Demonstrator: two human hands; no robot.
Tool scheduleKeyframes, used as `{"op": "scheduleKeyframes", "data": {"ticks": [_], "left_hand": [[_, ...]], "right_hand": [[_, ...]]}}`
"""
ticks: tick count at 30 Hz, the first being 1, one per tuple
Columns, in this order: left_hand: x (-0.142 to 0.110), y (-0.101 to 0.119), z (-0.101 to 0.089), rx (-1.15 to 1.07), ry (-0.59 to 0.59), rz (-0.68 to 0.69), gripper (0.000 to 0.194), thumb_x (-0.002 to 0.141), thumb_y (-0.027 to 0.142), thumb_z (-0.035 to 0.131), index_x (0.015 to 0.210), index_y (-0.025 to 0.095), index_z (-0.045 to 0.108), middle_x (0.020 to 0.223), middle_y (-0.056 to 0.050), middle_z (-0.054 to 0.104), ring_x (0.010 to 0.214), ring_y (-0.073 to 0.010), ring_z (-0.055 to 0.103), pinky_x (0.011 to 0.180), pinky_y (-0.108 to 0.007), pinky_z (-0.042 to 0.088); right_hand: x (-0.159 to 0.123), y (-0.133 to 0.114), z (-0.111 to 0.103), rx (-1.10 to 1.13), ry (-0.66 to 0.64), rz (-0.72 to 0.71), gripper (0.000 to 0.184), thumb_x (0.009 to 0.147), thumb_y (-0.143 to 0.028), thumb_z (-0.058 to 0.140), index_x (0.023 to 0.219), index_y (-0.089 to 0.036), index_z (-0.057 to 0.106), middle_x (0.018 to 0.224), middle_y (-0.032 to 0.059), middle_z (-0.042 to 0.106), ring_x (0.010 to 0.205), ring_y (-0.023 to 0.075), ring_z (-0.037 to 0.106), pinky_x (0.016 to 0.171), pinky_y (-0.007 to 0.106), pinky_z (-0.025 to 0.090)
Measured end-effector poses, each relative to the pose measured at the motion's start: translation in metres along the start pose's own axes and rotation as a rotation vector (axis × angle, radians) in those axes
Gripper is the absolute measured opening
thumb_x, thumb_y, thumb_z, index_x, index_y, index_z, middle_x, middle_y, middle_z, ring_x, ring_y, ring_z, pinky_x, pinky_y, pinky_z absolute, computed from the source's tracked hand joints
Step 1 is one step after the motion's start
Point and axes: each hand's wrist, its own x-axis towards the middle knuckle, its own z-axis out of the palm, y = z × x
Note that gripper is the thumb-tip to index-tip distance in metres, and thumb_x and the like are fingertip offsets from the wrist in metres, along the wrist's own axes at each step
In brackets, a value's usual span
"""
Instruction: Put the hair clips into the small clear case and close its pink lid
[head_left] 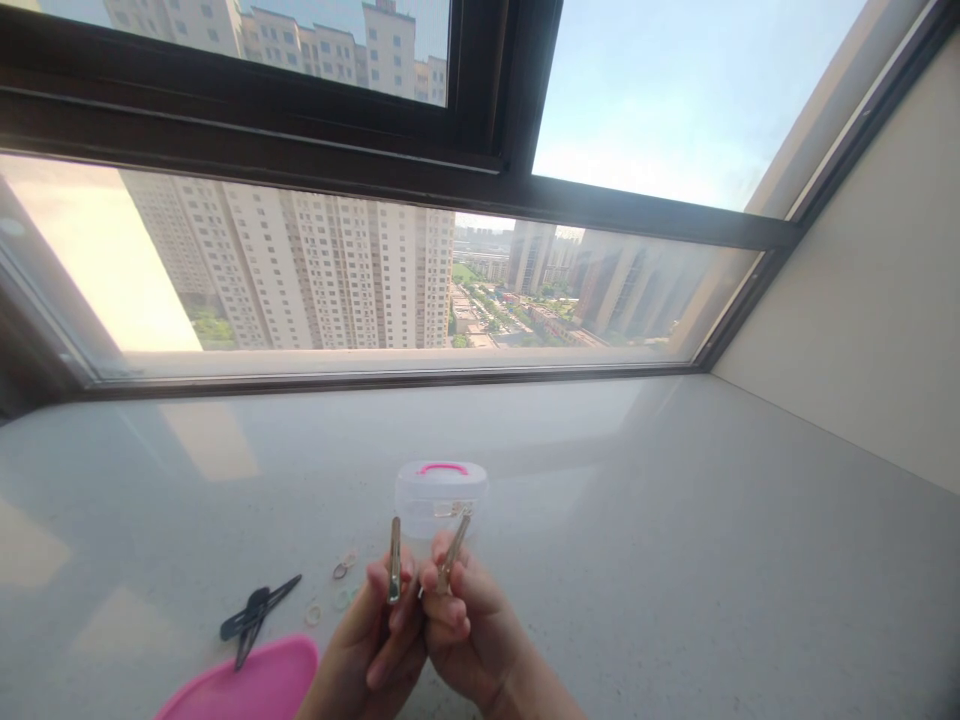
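Observation:
My left hand [390,625] pinches a metal hair clip [395,560] that points upward, its finish shiny gold or silver. A second metal hair clip [455,550] leans to the right, gripped between the thumb and fingers of my right hand [469,620]. Both hands are close together, with the fingers nearly touching. Just beyond them stands a small clear plastic box [441,490] with a pink handle [442,467]; some small metallic items show through its wall. The lower ends of the clips are partly hidden by my fingers.
Dark snap hair clips [259,612] lie crossed at the left, by a pink lid or tray [247,685]. Several small elastic bands [341,570] are scattered beside my left hand. The pale windowsill [675,560] runs up to a dark-framed window [375,385], with a wall at the right.

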Motion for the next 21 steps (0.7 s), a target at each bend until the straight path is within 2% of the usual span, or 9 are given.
{"op": "scheduleKeyframes", "data": {"ticks": [3, 6, 8, 12, 16, 18, 21], "left_hand": [[0.0005, 0.0006, 0.0023, -0.006, 0.01, -0.001, 0.027, 0.077, 0.044, 0.066, 0.08, 0.016, 0.065, 0.05, 0.007, 0.055, 0.027, 0.0034, 0.028, 0.036, -0.009, 0.034], [-0.0001, 0.0006, 0.0043, 0.005, 0.015, -0.028, 0.03, 0.076, 0.045, 0.067, 0.079, 0.015, 0.067, 0.05, 0.006, 0.06, 0.028, 0.0023, 0.037, 0.049, -0.014, 0.048], [-0.0009, 0.0004, 0.0044, 0.008, 0.021, -0.028, 0.03, 0.075, 0.045, 0.067, 0.078, 0.015, 0.067, 0.049, 0.005, 0.06, 0.029, 0.0015, 0.041, 0.057, -0.017, 0.053], [-0.0023, 0.0003, 0.0022, 0.015, 0.025, -0.009, 0.03, 0.078, 0.045, 0.064, 0.08, 0.016, 0.065, 0.052, 0.005, 0.061, 0.029, 0.0002, 0.042, 0.046, -0.015, 0.047], [-0.0032, 0.0004, 0.0024, 0.047, 0.03, -0.006, 0.028, 0.079, 0.044, 0.063, 0.081, 0.016, 0.064, 0.054, 0.003, 0.062, 0.039, -0.0062, 0.056, 0.042, -0.015, 0.043], [-0.0031, 0.0004, 0.004, 0.047, 0.021, -0.008, 0.029, 0.079, 0.044, 0.063, 0.08, 0.016, 0.064, 0.053, 0.003, 0.063, 0.039, -0.0059, 0.055, 0.047, -0.016, 0.046], [-0.002, 0.0005, 0.0068, 0.033, 0.001, -0.005, 0.03, 0.078, 0.046, 0.063, 0.077, 0.016, 0.065, 0.052, 0.003, 0.063, 0.031, -0.0002, 0.04, 0.053, -0.018, 0.049]], "right_hand": [[-0.0006, -0.0005, -0.0006, -0.004, 0.027, 0.006, 0.019, 0.07, -0.015, 0.079, 0.083, -0.014, 0.066, 0.077, 0.0036, 0.07, 0.044, -0.0021, 0.05, 0.039, 0.003, 0.039], [-0.001, -0.0023, -0.0005, -0.006, 0.048, 0.025, 0.02, 0.07, -0.013, 0.078, 0.086, -0.014, 0.066, 0.079, 0.0044, 0.071, 0.049, -0.0005, 0.055, 0.043, 0.004, 0.044], [-0.0012, -0.0033, -0.0007, -0.003, 0.055, 0.031, 0.022, 0.069, -0.012, 0.077, 0.088, -0.014, 0.066, 0.08, 0.0048, 0.071, 0.05, 0.0006, 0.057, 0.045, 0.005, 0.046], [-0.0015, -0.0036, -0.0018, 0.005, 0.072, 0.039, 0.024, 0.068, -0.01, 0.077, 0.089, -0.014, 0.066, 0.081, 0.0057, 0.072, 0.052, 0.0017, 0.06, 0.046, 0.006, 0.048], [-0.002, -0.0032, -0.0018, -0.006, 0.073, 0.044, 0.023, 0.068, -0.01, 0.077, 0.088, -0.015, 0.065, 0.08, 0.0046, 0.073, 0.05, 0.0008, 0.059, 0.044, 0.005, 0.046], [-0.0021, -0.0034, -0.0007, -0.009, 0.077, 0.043, 0.023, 0.069, -0.011, 0.077, 0.088, -0.015, 0.065, 0.078, 0.0037, 0.072, 0.049, 0.0005, 0.058, 0.044, 0.005, 0.045], [-0.0019, -0.0037, 0.0016, -0.003, 0.089, 0.038, 0.024, 0.067, -0.012, 0.078, 0.087, -0.014, 0.064, 0.075, 0.0029, 0.071, 0.047, 0.0003, 0.056, 0.042, 0.005, 0.045]]}}
